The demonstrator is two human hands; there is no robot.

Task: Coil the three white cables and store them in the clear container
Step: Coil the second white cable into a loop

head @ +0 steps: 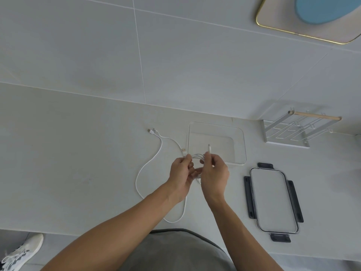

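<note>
Between both hands (199,173), coiled cable's (198,156) plug (209,148) points up.

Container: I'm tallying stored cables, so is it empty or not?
Empty. The container shows only its clear bottom; one cable lies loose beside it, and another is in both hands.

A small coil of white cable (197,156) sits bunched between both hands, one plug end sticking up over the clear container (216,144) (open, nothing visible inside). A loose white cable (150,162) snakes across the counter to the container's left, uncoiled.
</note>
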